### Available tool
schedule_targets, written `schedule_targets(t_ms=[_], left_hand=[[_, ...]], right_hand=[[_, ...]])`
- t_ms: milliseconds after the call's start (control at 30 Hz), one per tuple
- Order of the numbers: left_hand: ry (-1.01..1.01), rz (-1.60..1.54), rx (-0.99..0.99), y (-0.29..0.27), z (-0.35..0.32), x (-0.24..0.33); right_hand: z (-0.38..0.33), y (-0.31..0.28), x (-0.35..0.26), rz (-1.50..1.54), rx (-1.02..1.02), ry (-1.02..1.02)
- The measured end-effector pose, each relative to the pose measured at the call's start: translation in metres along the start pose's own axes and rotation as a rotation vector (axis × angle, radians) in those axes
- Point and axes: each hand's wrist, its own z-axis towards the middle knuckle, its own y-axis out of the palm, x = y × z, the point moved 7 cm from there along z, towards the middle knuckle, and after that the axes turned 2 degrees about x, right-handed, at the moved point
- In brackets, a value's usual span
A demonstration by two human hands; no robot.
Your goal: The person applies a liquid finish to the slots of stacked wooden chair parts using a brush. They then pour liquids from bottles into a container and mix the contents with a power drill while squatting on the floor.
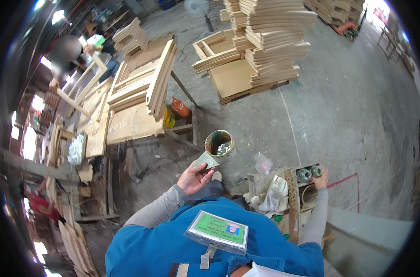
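"As the view looks down past the badge (219, 231) and blue shirt (157, 240), how do the left hand (195, 178) and right hand (320, 178) stand?"

"Left: thumb above and fingers below, pinching a flat plate (205, 160). Right: fingers bent against a glass jar (317, 171); whether they close firmly on it, one cannot tell. A second jar (304, 175) stands just beside it, at the far end of a divided box (291, 198) that also bears a white cloth (276, 194)."

"What could go wrong?"

"By judgement, a spill. An open can (232, 153) lies just ahead of the left hand; if the plate is joined to it, a roll of that wrist could tip out the glossy liquid (223, 148). A sideways push from the right hand could knock the jars together."

"Which way do plate and can point?"

"The plate reaches forward and rightward from the fingertips, overlapping the can's lower left; its long axis is too foreshortened to fix. The can's mouth faces upward, its long axis apparently near vertical."

"And farther out?"

"Beyond, at left, a tabletop (143, 123) carries wooden frames (160, 77); an orange bottle (180, 107) sits below its edge level. Farthest are stacked wooden parts (274, 41) and a fan (197, 8)."
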Motion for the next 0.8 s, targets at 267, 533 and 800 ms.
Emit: schedule_targets(t_ms=[267, 533, 800], left_hand=[[0.046, -0.024, -0.024, -0.019, -0.013, 0.005], [-0.01, 0.004, -0.085, -0.024, -0.006, 0.005], [-0.023, 0.046, -0.204, -0.014, -0.004, 0.011]], right_hand=[[-0.039, -0.025, -0.027, 0.62, -0.038, -0.164], [-0.131, -0.251, -0.106, 0.683, 0.378, -0.542], [-0.23, -0.269, -0.26, 1.031, 0.228, -0.976]])
